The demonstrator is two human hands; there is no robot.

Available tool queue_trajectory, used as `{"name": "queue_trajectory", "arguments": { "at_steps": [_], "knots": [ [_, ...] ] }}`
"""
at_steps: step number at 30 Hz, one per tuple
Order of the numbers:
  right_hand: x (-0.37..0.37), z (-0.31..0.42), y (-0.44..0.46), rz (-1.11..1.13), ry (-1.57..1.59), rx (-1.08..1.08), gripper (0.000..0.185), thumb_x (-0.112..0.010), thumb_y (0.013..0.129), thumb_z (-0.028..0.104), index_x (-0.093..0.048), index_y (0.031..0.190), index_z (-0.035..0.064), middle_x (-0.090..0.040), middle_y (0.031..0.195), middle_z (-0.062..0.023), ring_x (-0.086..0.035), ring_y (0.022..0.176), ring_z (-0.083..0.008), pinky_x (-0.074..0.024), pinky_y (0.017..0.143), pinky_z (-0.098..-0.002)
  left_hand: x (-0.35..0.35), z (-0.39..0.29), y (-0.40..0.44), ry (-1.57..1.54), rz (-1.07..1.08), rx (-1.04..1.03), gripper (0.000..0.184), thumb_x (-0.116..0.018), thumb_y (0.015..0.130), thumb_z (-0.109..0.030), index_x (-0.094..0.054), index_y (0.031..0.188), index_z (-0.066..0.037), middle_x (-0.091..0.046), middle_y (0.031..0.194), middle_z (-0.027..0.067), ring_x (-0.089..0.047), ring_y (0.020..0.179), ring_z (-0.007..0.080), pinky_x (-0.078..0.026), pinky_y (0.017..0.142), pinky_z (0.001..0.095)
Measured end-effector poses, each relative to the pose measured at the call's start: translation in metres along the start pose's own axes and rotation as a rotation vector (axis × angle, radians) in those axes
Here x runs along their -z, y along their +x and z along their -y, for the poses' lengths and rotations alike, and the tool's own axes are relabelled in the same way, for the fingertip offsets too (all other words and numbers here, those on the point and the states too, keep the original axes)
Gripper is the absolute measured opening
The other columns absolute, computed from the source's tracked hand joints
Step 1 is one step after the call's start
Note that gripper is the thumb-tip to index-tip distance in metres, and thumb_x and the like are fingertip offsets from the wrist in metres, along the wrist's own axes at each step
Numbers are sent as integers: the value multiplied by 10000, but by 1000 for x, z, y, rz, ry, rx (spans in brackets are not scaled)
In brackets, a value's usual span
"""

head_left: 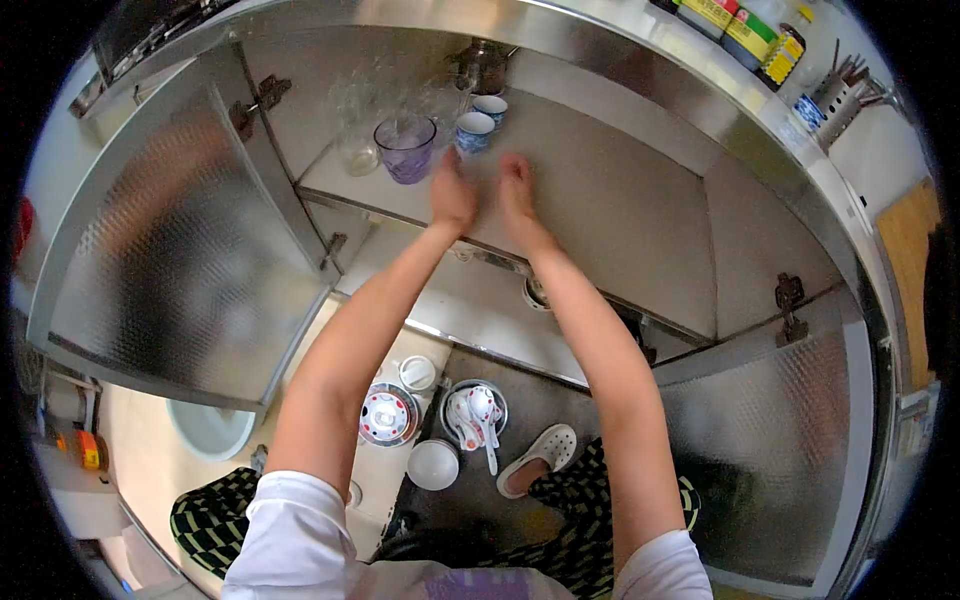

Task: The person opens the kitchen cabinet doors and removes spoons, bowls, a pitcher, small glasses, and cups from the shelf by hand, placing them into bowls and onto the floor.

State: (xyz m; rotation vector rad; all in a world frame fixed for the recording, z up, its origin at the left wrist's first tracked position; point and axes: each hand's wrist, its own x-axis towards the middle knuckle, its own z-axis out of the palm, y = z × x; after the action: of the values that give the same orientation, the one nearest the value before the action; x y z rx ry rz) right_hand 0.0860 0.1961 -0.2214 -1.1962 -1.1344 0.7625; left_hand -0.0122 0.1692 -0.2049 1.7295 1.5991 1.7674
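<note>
Inside the open cabinet, both my hands reach over the shelf (625,195), palms turned toward each other with a gap between them. My left hand (455,197) is just below a blue-and-white cup (474,133), fingers stretched forward; whether it touches the cup is unclear. A second blue-and-white cup (490,108) stands right behind the first. My right hand (517,190) hovers to the right of the cups, its fingers slightly blurred, and nothing shows in it. Left of my hands is a purple glass (405,152), with several clear glasses (358,150) around it.
Frosted cabinet doors hang open at left (180,250) and right (770,470). On the floor are a bowl of white spoons (474,412), a white bowl (433,465), a stack of dotted dishes (388,414) and a pale basin (210,430). Bottles (750,35) line the counter above.
</note>
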Motion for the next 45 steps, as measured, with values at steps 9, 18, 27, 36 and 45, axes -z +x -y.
{"name": "queue_trajectory", "arguments": {
  "at_steps": [9,18,27,36,45],
  "knots": [
    [-16,-20,43,144,-69,-22,376,-356,885,215,-383,1218,42,-479,1144,-84,-436,1040,-180,-335,879,-287,-14,16,19,116,36,-35,482,-454,704,-33,-378,1176,26,-525,995,257,-523,899,383,-426,762,408],
    [-16,7,33,191,73,-37,453,-349,781,39,-332,1234,16,-382,1250,-118,-341,1157,-228,-244,969,-318,-6,-1,18,16,219,63,586,-414,661,24,-287,1232,24,-440,1125,260,-432,1021,395,-353,864,411],
    [-10,20,26,150,119,-65,343,-357,827,63,-433,1160,24,-472,1139,-79,-431,1019,-177,-324,863,-275,-10,1,15,-41,1,78,498,-440,637,27,-374,1130,40,-467,1044,252,-394,1031,397,-301,907,409],
    [7,-3,25,219,56,2,286,-407,860,141,-512,1107,42,-548,1020,-41,-480,870,-129,-371,775,-256,0,-11,10,-110,73,23,426,-472,645,0,-452,1070,18,-477,1058,239,-417,1016,389,-336,856,423],
    [39,59,-59,280,4,-74,313,-388,855,120,-487,1112,-30,-541,1058,-104,-499,972,-164,-380,821,-265,58,-41,-32,-206,79,-6,376,-408,705,-6,-472,1075,16,-533,954,257,-511,881,403,-402,762,419]
  ]
}}
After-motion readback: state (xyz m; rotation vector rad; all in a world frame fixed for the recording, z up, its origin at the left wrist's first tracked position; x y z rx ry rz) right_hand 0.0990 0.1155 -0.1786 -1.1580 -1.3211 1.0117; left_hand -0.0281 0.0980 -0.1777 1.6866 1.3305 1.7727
